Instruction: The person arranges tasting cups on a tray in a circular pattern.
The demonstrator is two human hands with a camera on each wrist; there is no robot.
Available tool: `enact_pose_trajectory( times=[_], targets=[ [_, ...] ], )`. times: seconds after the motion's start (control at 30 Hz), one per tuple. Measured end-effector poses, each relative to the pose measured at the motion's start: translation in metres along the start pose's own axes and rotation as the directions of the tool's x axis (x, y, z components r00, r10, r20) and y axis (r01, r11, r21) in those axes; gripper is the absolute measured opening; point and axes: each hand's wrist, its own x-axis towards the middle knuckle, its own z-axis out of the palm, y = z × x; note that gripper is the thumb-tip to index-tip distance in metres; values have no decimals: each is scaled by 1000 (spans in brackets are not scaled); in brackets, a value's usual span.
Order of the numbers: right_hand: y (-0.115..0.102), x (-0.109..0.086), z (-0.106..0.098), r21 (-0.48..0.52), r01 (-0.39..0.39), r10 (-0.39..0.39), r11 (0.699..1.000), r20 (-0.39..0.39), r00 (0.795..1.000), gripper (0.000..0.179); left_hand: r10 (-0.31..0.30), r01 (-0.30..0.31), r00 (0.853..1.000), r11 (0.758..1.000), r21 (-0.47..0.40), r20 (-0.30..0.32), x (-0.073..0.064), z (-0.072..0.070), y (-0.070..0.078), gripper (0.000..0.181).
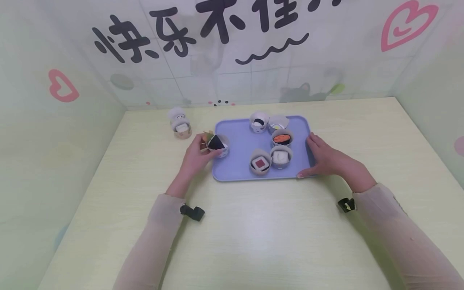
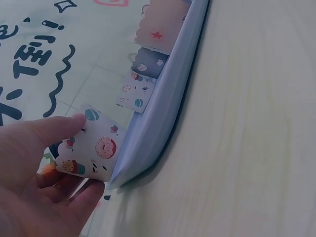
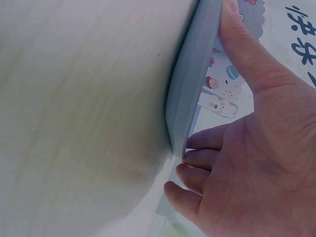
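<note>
At the left end of the blue tray (image 1: 235,176), my left hand (image 1: 198,155) grips a paper cup (image 2: 91,148) printed with a donut and a cupcake. A black triangular rice ball (image 1: 216,142) shows inside it. Something small, orange and green (image 1: 208,136), shows between this cup and the fingers. My right hand (image 1: 328,159) touches the tray's right end, thumb at the front corner and fingers along the side. On the tray stand cups with an orange-topped sushi (image 1: 281,139), a red-centred sushi roll (image 1: 260,163) and a white piece (image 1: 280,156).
Toward the tray's back are a cup with a black-and-white piece (image 1: 258,123) and a cup with a yellow-marked piece (image 1: 278,125). Two more cups stand off the tray at the back left, the nearer holding a white piece (image 1: 182,128). A printed wall (image 1: 217,88) closes the table's back edge.
</note>
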Motion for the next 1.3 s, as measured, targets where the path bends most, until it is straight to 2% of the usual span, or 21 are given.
enact_pose_trajectory(
  times=[0.17, 0.3, 0.47, 0.57, 0.8, 1.3],
  targets=[
    [0, 0, 0, -5, 6, -6, 1000, -5, 1000, 132, 39, -39, 998, 999, 10, 43, -1, 6, 2, 48],
    [0, 0, 0, -6, 3, -3, 1000, -1, 1000, 132, 48, -48, 995, 999, 5, 82, 1, 10, 2, 50],
    [-1, 0, 0, -8, -1, 1, 1000, 3, 1000, 132, 62, -70, 991, 996, 62, 122, 1, 16, 3, 47],
    [-2, 0, -1, -7, -2, 2, 1000, 3, 1000, 132, 80, -95, 983, 992, 84, 164, 0, 18, 4, 45],
    [-2, -1, -1, -1, -1, 1, 1000, 3, 1000, 131, 113, -128, 960, 991, 41, 255, -1, 21, 6, 41],
    [-2, 0, -1, -3, -10, 10, 1000, 9, 1000, 131, 111, -130, 940, 991, 40, 323, -2, 26, 7, 47]
  ],
)
